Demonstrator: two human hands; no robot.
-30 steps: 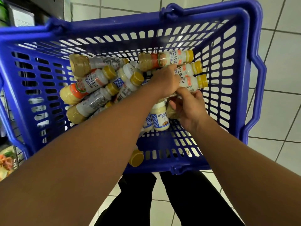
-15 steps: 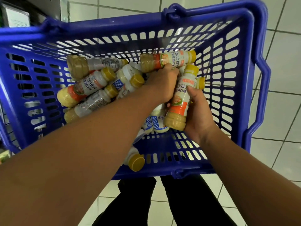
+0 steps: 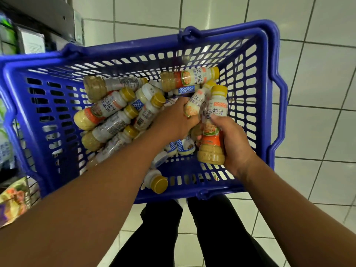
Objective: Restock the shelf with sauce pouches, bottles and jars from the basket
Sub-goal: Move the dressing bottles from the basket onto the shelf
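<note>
near the basket (image 3: pixel 269 78)'s right wall the right hand (image 3: pixel 234 143) clasps one dressing bottle (image 3: pixel 213 128) upright while the left hand (image 3: pixel 176 120) closes on another bottle (image 3: pixel 195 105) — apparently gathering one per hand for the shelf.

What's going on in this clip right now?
A person is reaching into a blue basket full of yellow-capped dressing bottles. The right hand grips one bottle upright, cap up, raised clear of the pile. The left hand is closed around a second bottle, with its base end in the hand. The other bottles lie on their sides in the basket. Shelving shows at the left edge.
</note>
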